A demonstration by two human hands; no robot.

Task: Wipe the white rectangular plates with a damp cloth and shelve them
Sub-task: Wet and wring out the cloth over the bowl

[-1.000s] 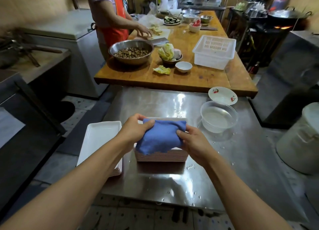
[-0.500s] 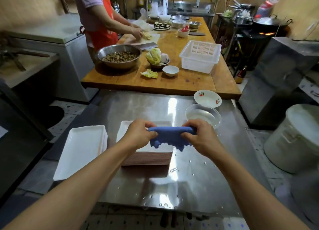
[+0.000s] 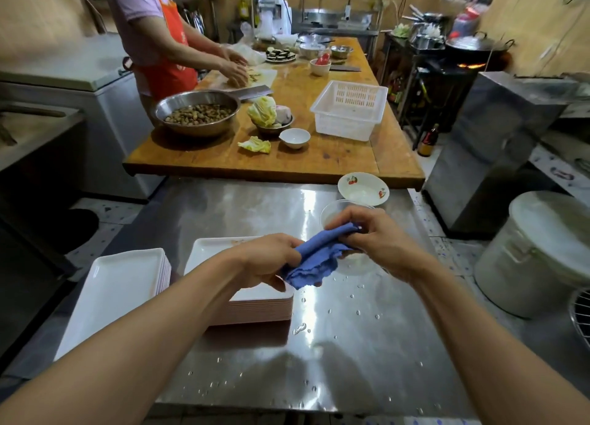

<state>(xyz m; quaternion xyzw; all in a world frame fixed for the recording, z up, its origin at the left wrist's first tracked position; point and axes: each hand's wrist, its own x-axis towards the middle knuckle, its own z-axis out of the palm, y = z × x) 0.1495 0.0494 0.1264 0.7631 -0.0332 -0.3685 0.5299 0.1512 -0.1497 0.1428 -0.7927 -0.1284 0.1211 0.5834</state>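
Steel bench (image 3: 367, 344), wet with scattered droplets, carries:

- Two stacks of white rectangular plates. Left stack (image 3: 121, 284) sits at the bench's left edge; middle stack (image 3: 255, 309) stands just beside it, partly hidden by the left forearm. Plates per stack too many and too tight to count.
- One blue cloth (image 3: 314, 260), bunched, held above the right end of the middle stack and the bare steel beside it.
- Left hand (image 3: 271, 258): fingers curled round the cloth's near end.
- Right hand (image 3: 373, 236): fingers pinching the cloth's far end.
- One clear plastic bowl (image 3: 335, 212), mostly hidden behind the right hand.
- One white floral dish (image 3: 363, 189), just beyond the clear bowl, at the bench's far edge.

Wooden bench (image 3: 303, 162), beyond:

- One large steel bowl (image 3: 197, 113) of brown pieces.
- One white slotted basket (image 3: 349, 110).
- One small white bowl (image 3: 294, 137).
- One loose cabbage leaf (image 3: 255, 144).
- One person in an orange apron (image 3: 169, 63), working at the far left side.
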